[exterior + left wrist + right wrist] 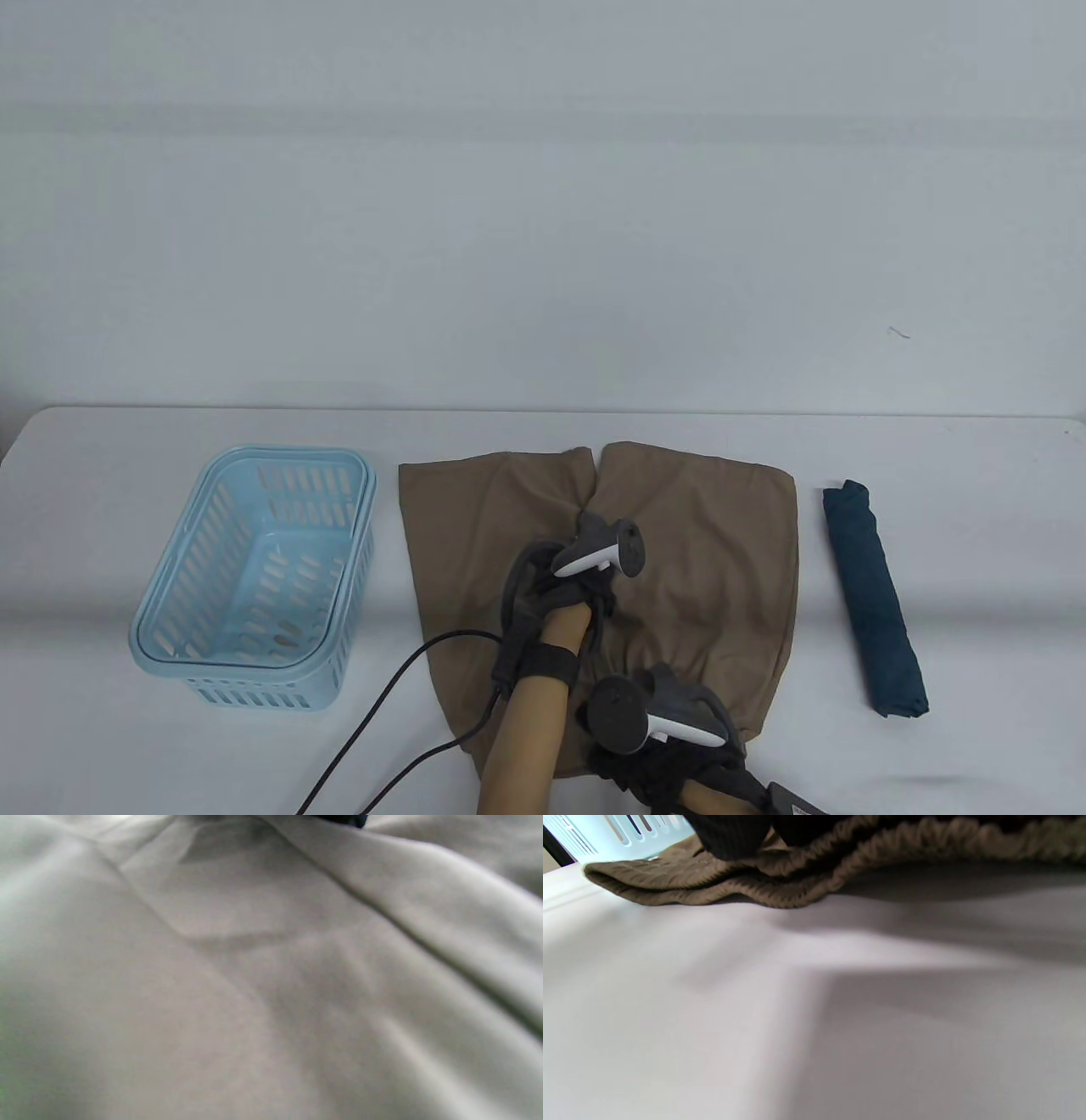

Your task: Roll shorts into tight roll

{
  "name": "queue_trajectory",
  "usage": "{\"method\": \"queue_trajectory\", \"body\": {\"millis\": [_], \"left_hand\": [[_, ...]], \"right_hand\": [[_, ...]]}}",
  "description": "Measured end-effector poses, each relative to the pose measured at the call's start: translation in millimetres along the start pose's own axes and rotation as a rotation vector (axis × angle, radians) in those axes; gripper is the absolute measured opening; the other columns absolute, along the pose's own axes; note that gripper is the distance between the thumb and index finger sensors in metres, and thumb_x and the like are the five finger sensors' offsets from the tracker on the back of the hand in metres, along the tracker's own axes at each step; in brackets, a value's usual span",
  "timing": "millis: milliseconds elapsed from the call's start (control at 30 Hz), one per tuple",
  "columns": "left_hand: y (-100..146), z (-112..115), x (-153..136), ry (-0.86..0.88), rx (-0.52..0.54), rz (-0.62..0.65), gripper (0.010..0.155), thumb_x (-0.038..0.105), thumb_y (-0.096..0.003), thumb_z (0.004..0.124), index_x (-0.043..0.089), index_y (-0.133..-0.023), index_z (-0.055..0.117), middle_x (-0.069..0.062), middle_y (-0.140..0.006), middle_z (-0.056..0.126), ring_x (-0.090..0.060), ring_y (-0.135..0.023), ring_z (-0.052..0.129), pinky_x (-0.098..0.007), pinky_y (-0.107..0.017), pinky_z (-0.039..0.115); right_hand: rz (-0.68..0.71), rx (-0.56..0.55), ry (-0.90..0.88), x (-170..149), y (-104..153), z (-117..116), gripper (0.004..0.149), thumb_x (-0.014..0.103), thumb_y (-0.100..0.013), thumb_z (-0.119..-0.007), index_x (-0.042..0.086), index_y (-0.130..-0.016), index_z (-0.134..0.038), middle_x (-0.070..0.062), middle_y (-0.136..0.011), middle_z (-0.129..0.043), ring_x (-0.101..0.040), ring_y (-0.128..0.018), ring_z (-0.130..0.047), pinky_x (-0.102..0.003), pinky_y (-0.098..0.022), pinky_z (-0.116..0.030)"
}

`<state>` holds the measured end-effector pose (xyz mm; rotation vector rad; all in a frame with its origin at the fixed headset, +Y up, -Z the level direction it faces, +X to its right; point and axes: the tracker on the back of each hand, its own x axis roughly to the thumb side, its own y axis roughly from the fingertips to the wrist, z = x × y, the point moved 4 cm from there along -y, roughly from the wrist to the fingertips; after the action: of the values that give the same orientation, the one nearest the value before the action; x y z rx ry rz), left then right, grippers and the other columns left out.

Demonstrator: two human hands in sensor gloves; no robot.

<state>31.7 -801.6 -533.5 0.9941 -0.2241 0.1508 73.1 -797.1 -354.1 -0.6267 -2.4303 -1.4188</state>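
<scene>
White table (933, 441): brown shorts (704, 543) spread flat between basket (254, 586) and navy roll (874, 603). Left hand (568, 594) rests mid-cloth, grip unclear; right hand (653, 747) pinches the waistband (797, 891). Start your first turn narrow, keeping the edges aligned

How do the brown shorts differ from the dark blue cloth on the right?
The brown shorts lie spread flat with both legs visible; the dark blue cloth is already a narrow roll. The shorts cover much more table. Both hands are on the shorts, none on the blue cloth. Both lie on the white table.

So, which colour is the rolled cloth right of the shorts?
Dark teal blue rolled cloth, clearest in the table view.
</scene>
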Motion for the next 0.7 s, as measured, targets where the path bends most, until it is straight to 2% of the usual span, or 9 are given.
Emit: {"method": "queue_trajectory", "body": {"millis": [400,700], "left_hand": [[6,0,-8,-0.05,0.041,-0.053,0.056,0.03,-0.057,0.056,0.02,-0.107,0.032,-0.017,-0.115,0.028,-0.047,-0.105,0.042,-0.068,-0.072,0.038],[8,5,-3,-0.169,0.053,-0.101,0.058,0.031,-0.0569,0.055,0.016,-0.107,0.029,-0.021,-0.114,0.029,-0.046,-0.107,0.04,-0.071,-0.07,0.029]], "right_hand": [[-0.03,0.005,-0.057,-17,6,6,0.055,0.036,-0.053,-0.062,0.016,-0.104,-0.053,-0.011,-0.109,-0.044,-0.036,-0.097,-0.046,-0.061,-0.071,-0.043],[-0.08,0.014,-0.064,-39,14,9,0.053,0.036,-0.053,-0.062,0.016,-0.103,-0.056,-0.01,-0.11,-0.045,-0.036,-0.1,-0.045,-0.064,-0.072,-0.038]]}}
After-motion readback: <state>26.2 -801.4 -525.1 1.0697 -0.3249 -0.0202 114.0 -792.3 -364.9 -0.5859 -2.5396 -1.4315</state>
